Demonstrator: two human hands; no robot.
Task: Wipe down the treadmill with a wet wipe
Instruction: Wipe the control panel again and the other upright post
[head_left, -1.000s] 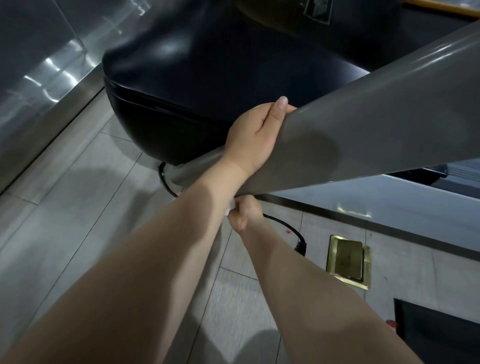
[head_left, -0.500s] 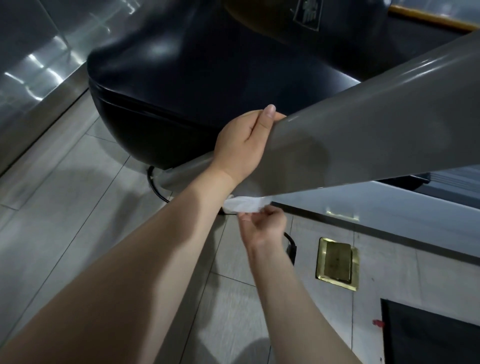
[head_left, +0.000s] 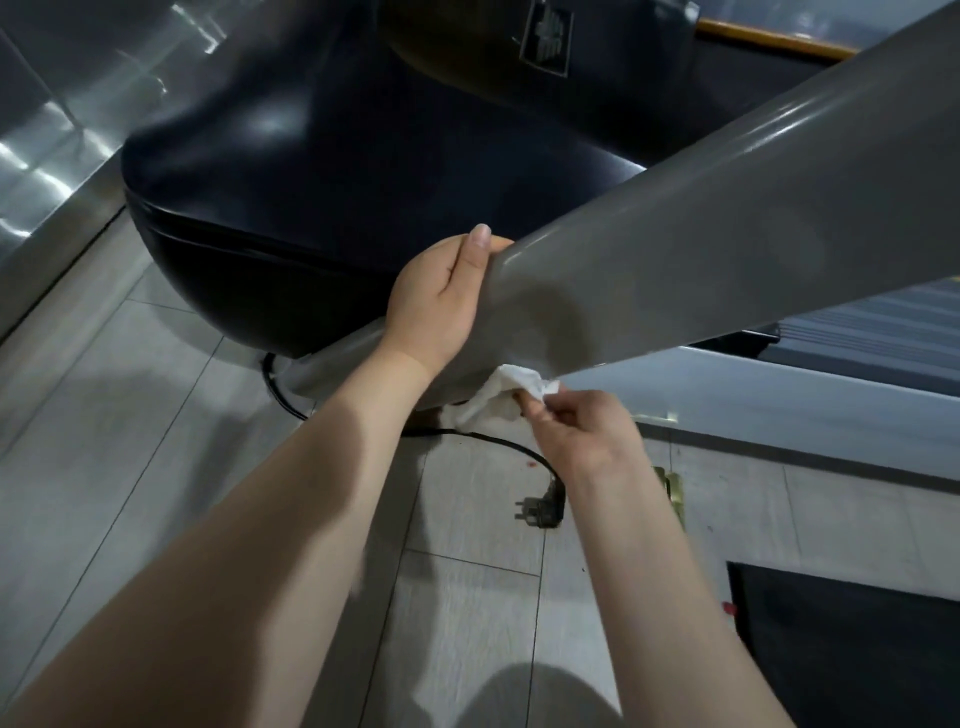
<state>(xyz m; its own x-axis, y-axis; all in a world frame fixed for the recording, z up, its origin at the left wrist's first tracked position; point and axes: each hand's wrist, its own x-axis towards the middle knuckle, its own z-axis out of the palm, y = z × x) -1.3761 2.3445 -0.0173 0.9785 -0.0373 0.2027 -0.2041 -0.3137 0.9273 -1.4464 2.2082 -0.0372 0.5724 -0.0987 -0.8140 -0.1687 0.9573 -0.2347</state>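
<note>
Crumpled white wet wipe (head_left: 501, 397) under grey treadmill upright (head_left: 701, 249)

The left hand (head_left: 434, 306) is gripping the treadmill's grey upright post (head_left: 701, 249), thumb lying along its edge. Just below it, the right hand (head_left: 582, 436) is pinching a crumpled white wet wipe (head_left: 498, 397) against the post's underside. Beneath both hands, a black power cord (head_left: 483, 441) and plug (head_left: 540, 512) are lying on the tiled floor (head_left: 156, 441).

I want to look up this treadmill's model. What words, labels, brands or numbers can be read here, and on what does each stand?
No text can be read.
Rectangular label on the black treadmill housing: it bears print, but too dark and blurred to read.
Grey upright, wet wipe, plug on the floor: no lettering visible.
</note>
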